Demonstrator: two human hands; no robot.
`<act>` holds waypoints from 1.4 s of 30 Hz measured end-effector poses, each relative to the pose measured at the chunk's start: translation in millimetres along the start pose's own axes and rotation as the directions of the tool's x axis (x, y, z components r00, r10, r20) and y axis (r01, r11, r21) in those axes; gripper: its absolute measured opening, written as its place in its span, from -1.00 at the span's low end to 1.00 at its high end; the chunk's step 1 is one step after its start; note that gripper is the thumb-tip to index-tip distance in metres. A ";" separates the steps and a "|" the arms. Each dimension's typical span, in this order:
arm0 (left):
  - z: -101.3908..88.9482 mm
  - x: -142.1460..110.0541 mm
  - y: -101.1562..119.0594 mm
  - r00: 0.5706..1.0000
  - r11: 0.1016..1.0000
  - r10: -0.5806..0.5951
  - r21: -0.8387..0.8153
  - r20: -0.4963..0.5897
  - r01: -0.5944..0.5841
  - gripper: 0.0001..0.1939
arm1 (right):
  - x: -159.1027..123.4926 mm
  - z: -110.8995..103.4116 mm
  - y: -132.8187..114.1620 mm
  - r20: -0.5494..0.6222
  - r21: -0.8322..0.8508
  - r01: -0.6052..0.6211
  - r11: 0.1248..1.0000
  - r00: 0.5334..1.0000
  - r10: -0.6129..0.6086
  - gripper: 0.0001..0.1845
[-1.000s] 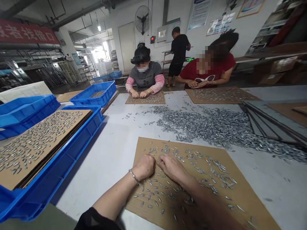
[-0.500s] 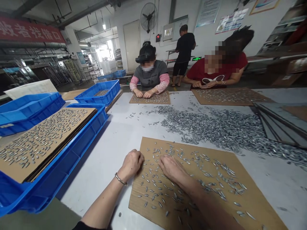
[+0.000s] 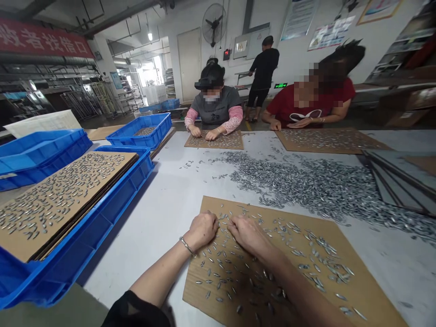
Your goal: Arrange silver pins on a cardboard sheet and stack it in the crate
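A brown cardboard sheet [image 3: 357, 290] lies on the white table before me, strewn with several small silver metal pieces [image 3: 308, 252]. My left hand [image 3: 201, 230] rests on the sheet's near left part, fingers curled under, a bracelet on the wrist. My right hand [image 3: 248, 234] lies beside it, a little to the right, fingers bent down onto the pieces. What the fingertips of either hand pinch is hidden. A big loose heap of the same silver pieces [image 3: 306, 181] spreads across the table beyond the sheet.
A blue crate [image 3: 112, 204] at left holds stacked cardboard sheets covered with pieces; more blue crates [image 3: 143, 131] stand behind. Two people sit opposite at their own sheets [image 3: 214, 141], a third stands at the back. Grey boards [image 3: 398, 177] lie at right.
My left hand moved right from the sheet's left edge, back close to my right hand. The view shifted slightly.
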State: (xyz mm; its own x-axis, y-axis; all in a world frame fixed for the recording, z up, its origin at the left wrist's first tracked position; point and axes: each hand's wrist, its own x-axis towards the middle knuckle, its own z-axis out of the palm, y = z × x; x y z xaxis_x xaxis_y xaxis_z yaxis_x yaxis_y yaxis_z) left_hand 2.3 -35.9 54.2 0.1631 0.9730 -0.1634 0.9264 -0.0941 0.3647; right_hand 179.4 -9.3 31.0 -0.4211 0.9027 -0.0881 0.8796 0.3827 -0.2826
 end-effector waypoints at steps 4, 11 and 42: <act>5.2 14.9 12.6 0.997 0.996 -0.075 0.048 0.021 0.074 -0.70 | -0.5 -7.1 -15.0 0.083 -0.074 0.005 0.997 0.997 0.001 -0.66; 5.6 26.8 14.4 0.988 0.987 -0.142 0.080 0.059 0.137 -0.76 | 0.1 -10.8 -17.7 0.110 -0.046 -0.020 0.999 0.994 0.025 -0.68; -12.3 -34.0 -36.8 0.989 0.967 0.063 -0.237 -0.135 -0.094 -0.82 | -32.6 0.3 -30.5 0.073 -0.080 0.176 0.981 0.983 -0.171 -0.69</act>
State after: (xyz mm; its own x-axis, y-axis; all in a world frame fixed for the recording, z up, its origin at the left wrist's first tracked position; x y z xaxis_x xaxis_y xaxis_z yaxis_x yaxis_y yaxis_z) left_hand -41.4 -62.9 57.6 0.1738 0.9847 -0.0148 0.8002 -0.1325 0.5850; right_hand 166.3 -50.5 42.2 -0.5801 0.8073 -0.1081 0.8064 0.5504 -0.2164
